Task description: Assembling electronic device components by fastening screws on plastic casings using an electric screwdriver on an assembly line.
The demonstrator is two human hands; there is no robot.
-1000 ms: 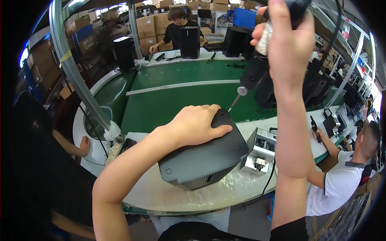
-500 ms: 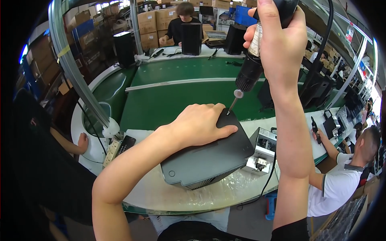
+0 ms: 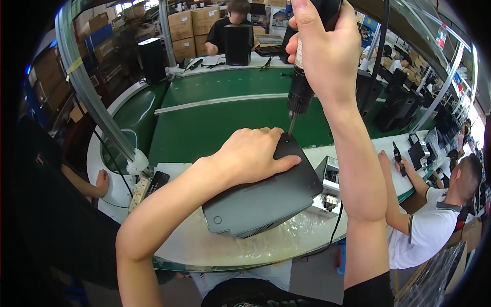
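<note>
A black box-shaped housing (image 3: 261,204), like a speaker cabinet, lies on the near white worktop. My left hand (image 3: 249,156) grips its far left part, fingers over the far edge and thumb across the top face. Above the far corner, my right hand (image 3: 330,56) is wrapped around a black electric screwdriver (image 3: 300,94), pointing down. The driver's thin bit reaches a small hole at that corner; whether a screw sits there is too small to tell. Right of the housing is a silvery metal unit (image 3: 325,203) with exposed parts, partly hidden by my right forearm.
A green conveyor (image 3: 204,125) runs beyond the worktop. Left stand a metal post (image 3: 94,97), a power strip (image 3: 139,194) and a black remote (image 3: 159,180). A co-worker in white (image 3: 434,225) sits at right; another person stands across the belt behind a black speaker (image 3: 238,45).
The screwdriver has swung left and become more upright, with its bit still at the corner hole. My left hand stays on the housing. The co-worker at right has brought another hand forward.
</note>
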